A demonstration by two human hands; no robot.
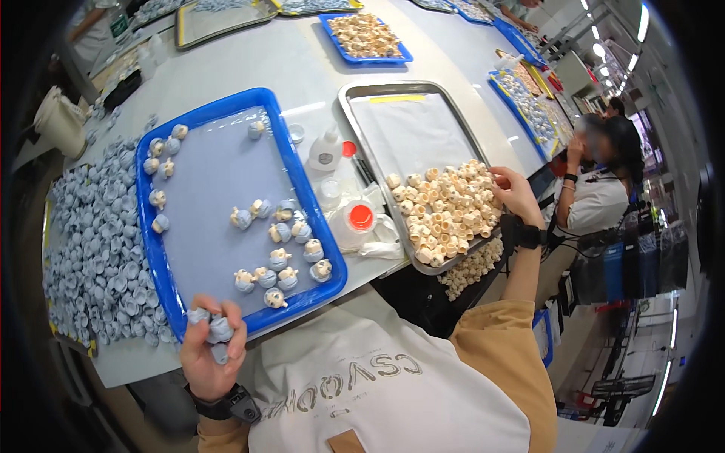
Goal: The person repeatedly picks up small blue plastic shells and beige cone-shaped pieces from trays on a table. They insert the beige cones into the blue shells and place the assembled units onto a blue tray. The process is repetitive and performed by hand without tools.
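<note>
My left hand (214, 349) is closed around several small pale-blue cup-shaped pieces (220, 329), at the near left corner of a blue tray (339, 279). In that tray stand several small cream heads with blue caps (279, 259), mostly at its near right, with others along the left rim. My right hand (518, 195) reaches over the right rim of a metal tray (462, 125). Its bent fingers touch the edge of a pile of cream hollow pieces (442, 215); what lies between the fingertips is hidden.
A large heap of blue cup pieces (106, 249) lies left of the blue tray. Between the trays stand a white squeeze bottle (326, 150) and a container with a red top (361, 217). Another blue tray (404, 59) of cream pieces is farther back. A seated person (600, 198) is at right.
</note>
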